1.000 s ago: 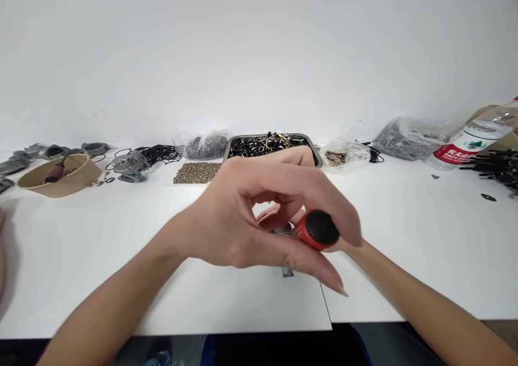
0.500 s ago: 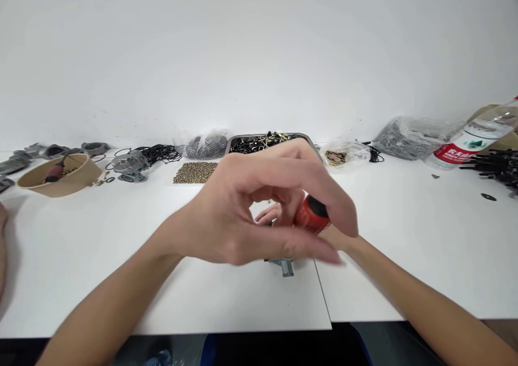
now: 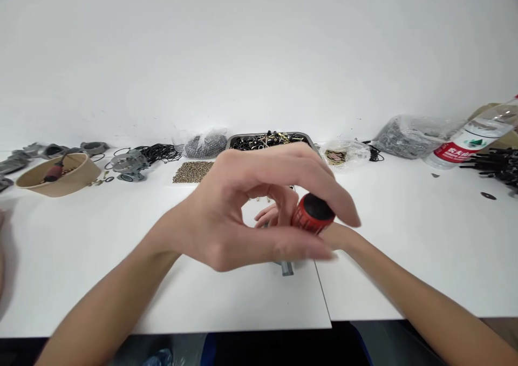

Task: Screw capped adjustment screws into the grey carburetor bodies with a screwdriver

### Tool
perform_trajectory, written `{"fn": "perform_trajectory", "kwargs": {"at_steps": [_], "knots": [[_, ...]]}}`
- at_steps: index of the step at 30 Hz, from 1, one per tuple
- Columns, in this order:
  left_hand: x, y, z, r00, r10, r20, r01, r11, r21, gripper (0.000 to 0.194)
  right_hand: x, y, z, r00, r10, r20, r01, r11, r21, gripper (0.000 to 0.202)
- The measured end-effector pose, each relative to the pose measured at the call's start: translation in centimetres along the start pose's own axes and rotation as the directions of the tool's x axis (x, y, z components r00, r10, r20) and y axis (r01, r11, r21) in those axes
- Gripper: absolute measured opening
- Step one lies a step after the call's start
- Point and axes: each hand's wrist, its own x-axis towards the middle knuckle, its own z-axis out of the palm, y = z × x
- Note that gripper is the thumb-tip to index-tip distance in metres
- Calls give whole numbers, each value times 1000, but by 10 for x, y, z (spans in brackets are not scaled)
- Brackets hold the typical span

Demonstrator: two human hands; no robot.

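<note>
Over at the far left a tan bowl (image 3: 83,174) sits toward the bench's (image 3: 226,304) back edge, then a grey fitting (image 3: 130,163) and a patch of brass bits (image 3: 190,173). Above the bench's front half, the left hand (image 3: 218,215) curls loosely round a red-and-black handle (image 3: 311,223), thumb below. Beyond it the right hand (image 3: 267,215) is mostly hidden; I can't tell its grip. Underneath, a grey part (image 3: 287,269) pokes toward the front edge. Rightmost, a bottle (image 3: 461,142) stands near the back edge.
</note>
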Motion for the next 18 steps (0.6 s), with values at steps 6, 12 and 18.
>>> {"fn": "perform_trajectory", "kwargs": {"at_steps": [6, 12, 18], "knots": [[-1, -7, 2, 995, -32, -98, 31, 999, -16, 41, 0, -1, 1, 998, -40, -57, 42, 999, 31, 35], [-7, -7, -5, 999, -36, -27, 35, 999, -40, 44, -3, 1, 3, 999, 6, -48, -7, 1000, -12, 26], [-4, -1, -7, 996, -45, 73, 48, 998, -45, 31, -2, 5, 0, 1000, 24, 2, -24, 1000, 15, 32]]}}
